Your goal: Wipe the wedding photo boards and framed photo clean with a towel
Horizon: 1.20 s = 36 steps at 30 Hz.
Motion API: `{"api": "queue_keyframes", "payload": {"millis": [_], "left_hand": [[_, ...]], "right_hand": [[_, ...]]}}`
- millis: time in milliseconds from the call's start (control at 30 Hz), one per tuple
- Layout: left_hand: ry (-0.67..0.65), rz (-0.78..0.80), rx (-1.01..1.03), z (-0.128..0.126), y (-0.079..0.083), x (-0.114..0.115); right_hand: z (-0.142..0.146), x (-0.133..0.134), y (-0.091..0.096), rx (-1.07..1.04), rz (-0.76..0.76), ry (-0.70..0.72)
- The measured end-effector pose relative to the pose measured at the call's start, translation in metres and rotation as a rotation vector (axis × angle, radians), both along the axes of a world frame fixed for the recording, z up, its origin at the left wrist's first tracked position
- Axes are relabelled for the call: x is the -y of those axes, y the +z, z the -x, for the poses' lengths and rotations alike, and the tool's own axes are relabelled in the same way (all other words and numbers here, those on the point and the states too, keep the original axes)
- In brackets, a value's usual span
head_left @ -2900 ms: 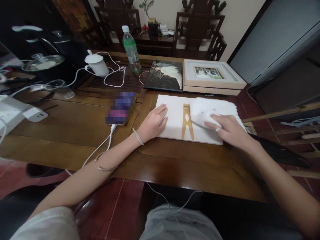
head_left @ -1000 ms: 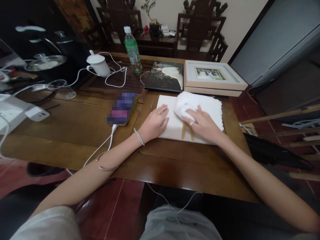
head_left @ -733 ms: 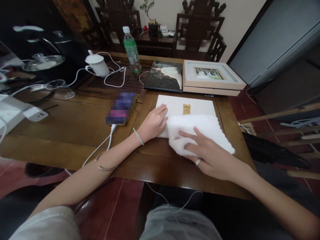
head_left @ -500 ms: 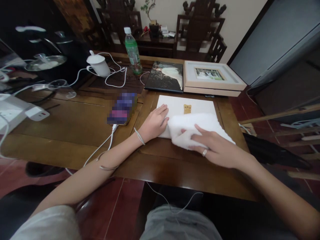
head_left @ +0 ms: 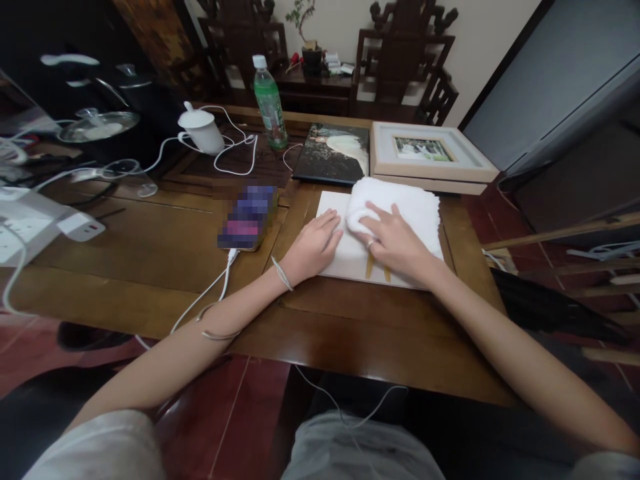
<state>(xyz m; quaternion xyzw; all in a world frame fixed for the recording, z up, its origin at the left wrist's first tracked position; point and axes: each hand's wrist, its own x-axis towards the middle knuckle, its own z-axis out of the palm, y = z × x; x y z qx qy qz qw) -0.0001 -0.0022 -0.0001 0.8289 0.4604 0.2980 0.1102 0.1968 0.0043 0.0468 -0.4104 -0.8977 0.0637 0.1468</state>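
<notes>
A white board [head_left: 345, 270] lies flat on the wooden table [head_left: 150, 260], with a tan wooden stand piece [head_left: 376, 272] on it, mostly hidden. My left hand [head_left: 314, 247] rests open and flat on the board's left edge. My right hand [head_left: 395, 240] presses a folded white cloth [head_left: 407, 203] down on the far part of the board, fingers spread over the cloth's near edge. A ring shows on one finger.
A white picture frame [head_left: 433, 160] and a dark photo panel [head_left: 333, 153] lie just beyond the board. A phone [head_left: 247, 217] on a white cable lies left of it. Farther back stand a green bottle [head_left: 270, 103], a white lidded cup [head_left: 203, 128] and loose cables.
My right hand dragged the cloth from the board's far part toward me, to its near edge, then pushed it back to the far part. My left hand stayed put.
</notes>
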Motion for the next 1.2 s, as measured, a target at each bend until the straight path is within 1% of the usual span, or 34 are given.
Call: {"api": "queue_keyframes", "payload": {"millis": [67,133,200,267,333,400,467,533,600,733,833,933,1033,1100,1200], "left_hand": [[0.026,0.0,0.078,-0.001,0.001,0.0],[0.061,-0.023,0.153,-0.001,0.003,0.0],[0.086,-0.05,0.206,-0.001,0.006,0.001],[0.09,-0.062,0.23,0.0,0.008,0.002],[0.076,-0.053,0.217,0.0,0.008,0.003],[0.061,-0.028,0.171,-0.001,0.006,0.002],[0.049,0.003,0.105,-0.001,0.003,0.001],[0.037,0.019,0.05,0.0,0.0,0.0],[0.032,0.015,0.029,0.0,-0.002,-0.001],[0.057,0.014,0.094,0.0,0.0,-0.001],[0.054,-0.017,0.173,0.0,0.004,0.0],[0.048,-0.06,0.245,0.0,0.007,0.001],[0.072,-0.087,0.302,0.001,0.011,0.004],[0.102,-0.105,0.328,0.001,0.012,0.005],[0.13,-0.111,0.35,0.0,0.014,0.005]], "right_hand": [[0.003,0.017,-0.003,0.007,-0.011,0.076],[0.002,0.036,0.0,0.002,0.034,0.188],[-0.004,0.053,0.007,-0.009,0.115,0.29],[-0.013,0.065,0.018,-0.015,0.209,0.359],[-0.024,0.072,0.028,-0.001,0.295,0.356],[-0.033,0.072,0.035,0.022,0.354,0.278],[-0.039,0.066,0.037,0.032,0.378,0.181],[-0.042,0.053,0.035,0.017,0.366,0.13],[-0.04,0.036,0.031,-0.01,0.321,0.104],[-0.022,0.002,0.019,-0.053,0.173,0.011],[0.002,-0.009,0.01,-0.011,0.083,-0.011],[0.024,-0.002,0.004,0.011,0.068,0.051],[0.029,0.016,0.005,-0.034,0.107,0.173],[0.023,0.029,0.012,-0.057,0.19,0.238],[0.005,0.042,0.03,-0.045,0.392,0.291]]}}
